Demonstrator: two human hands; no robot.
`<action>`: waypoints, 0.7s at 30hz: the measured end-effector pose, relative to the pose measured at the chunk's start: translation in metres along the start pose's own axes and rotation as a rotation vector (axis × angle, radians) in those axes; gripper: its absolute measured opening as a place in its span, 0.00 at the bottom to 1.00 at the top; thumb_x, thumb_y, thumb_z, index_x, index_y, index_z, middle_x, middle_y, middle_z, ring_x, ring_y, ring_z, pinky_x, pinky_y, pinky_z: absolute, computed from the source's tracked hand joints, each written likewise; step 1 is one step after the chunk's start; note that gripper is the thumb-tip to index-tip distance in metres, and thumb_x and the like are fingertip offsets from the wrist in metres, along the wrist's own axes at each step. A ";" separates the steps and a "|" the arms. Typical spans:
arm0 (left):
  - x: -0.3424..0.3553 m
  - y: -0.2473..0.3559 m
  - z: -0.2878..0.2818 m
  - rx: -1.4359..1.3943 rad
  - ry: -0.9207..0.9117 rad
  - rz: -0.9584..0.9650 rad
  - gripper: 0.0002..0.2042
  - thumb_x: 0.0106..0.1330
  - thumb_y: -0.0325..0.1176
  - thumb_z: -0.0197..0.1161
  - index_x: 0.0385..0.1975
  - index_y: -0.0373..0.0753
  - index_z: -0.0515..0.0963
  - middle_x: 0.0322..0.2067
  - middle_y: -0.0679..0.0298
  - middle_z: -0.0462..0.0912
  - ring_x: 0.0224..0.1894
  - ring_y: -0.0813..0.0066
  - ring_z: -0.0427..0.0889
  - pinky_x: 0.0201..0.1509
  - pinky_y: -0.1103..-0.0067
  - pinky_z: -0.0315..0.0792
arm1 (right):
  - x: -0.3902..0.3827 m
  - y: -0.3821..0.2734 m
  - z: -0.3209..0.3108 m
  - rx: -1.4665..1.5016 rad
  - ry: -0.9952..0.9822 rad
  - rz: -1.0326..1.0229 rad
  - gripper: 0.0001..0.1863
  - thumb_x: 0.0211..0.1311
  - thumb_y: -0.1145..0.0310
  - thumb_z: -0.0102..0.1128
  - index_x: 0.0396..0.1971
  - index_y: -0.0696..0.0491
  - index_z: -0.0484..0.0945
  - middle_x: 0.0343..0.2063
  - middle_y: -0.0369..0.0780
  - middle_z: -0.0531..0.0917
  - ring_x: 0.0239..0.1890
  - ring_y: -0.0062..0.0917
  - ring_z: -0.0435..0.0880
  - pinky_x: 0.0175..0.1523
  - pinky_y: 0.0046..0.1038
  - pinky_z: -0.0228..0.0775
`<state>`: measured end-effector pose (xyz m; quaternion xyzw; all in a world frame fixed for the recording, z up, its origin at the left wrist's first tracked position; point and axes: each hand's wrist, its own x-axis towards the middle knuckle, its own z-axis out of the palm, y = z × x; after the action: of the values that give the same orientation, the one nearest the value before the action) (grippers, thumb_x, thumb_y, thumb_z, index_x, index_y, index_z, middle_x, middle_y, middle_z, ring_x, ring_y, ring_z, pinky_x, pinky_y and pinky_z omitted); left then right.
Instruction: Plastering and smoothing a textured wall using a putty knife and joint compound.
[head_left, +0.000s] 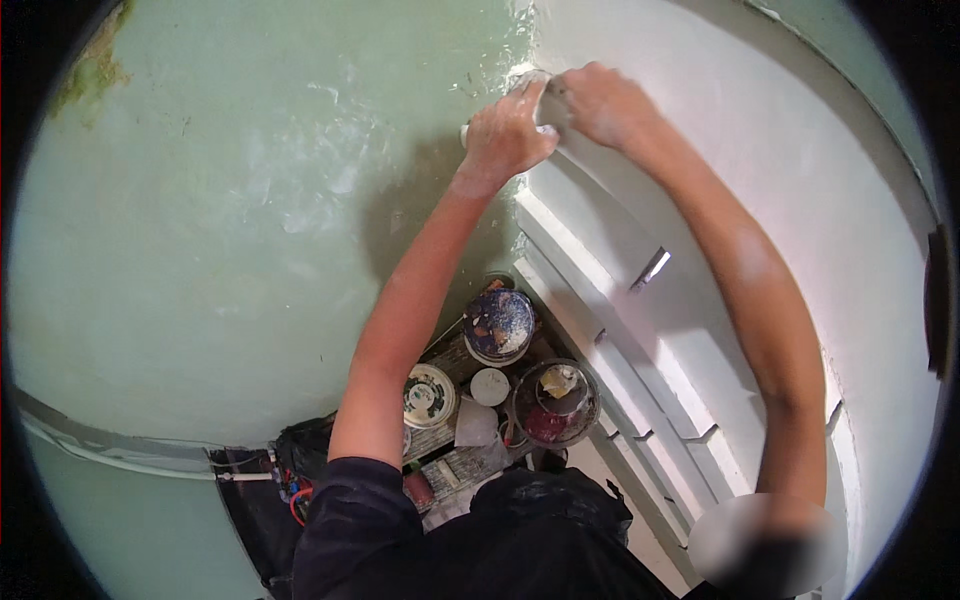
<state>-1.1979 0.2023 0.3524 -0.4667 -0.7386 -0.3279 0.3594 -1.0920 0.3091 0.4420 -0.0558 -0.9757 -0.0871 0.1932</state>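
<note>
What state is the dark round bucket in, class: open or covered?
Open: no lid covers the dark round bucket, and a yellowish lump shows inside it.

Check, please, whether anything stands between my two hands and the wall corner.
Nothing visible does: the left hand and right hand are up close to the wall corner; the spattered bucket stands lower, out of the way.
</note>
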 end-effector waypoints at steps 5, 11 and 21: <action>0.014 0.004 -0.010 0.036 -0.191 -0.133 0.33 0.45 0.38 0.63 0.57 0.41 0.69 0.42 0.52 0.82 0.40 0.46 0.82 0.46 0.56 0.76 | 0.008 0.004 -0.012 0.050 -0.019 0.079 0.14 0.48 0.68 0.62 0.37 0.54 0.84 0.36 0.47 0.85 0.39 0.42 0.85 0.45 0.40 0.79; 0.015 0.006 -0.019 0.046 -0.288 -0.211 0.32 0.48 0.36 0.60 0.59 0.41 0.69 0.49 0.51 0.79 0.47 0.46 0.79 0.53 0.58 0.73 | 0.001 -0.002 0.005 0.070 0.111 0.039 0.12 0.48 0.68 0.62 0.34 0.54 0.84 0.33 0.48 0.85 0.38 0.43 0.86 0.42 0.41 0.79; 0.005 0.028 -0.030 0.035 -0.337 -0.377 0.36 0.53 0.43 0.61 0.66 0.44 0.63 0.57 0.52 0.75 0.57 0.51 0.75 0.61 0.61 0.69 | -0.016 0.002 0.006 -0.002 0.140 -0.026 0.10 0.49 0.68 0.62 0.31 0.55 0.84 0.31 0.48 0.85 0.37 0.43 0.86 0.41 0.40 0.80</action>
<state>-1.1667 0.1896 0.3765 -0.3623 -0.8678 -0.2937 0.1715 -1.0792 0.3107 0.4307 -0.0372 -0.9603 -0.0945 0.2599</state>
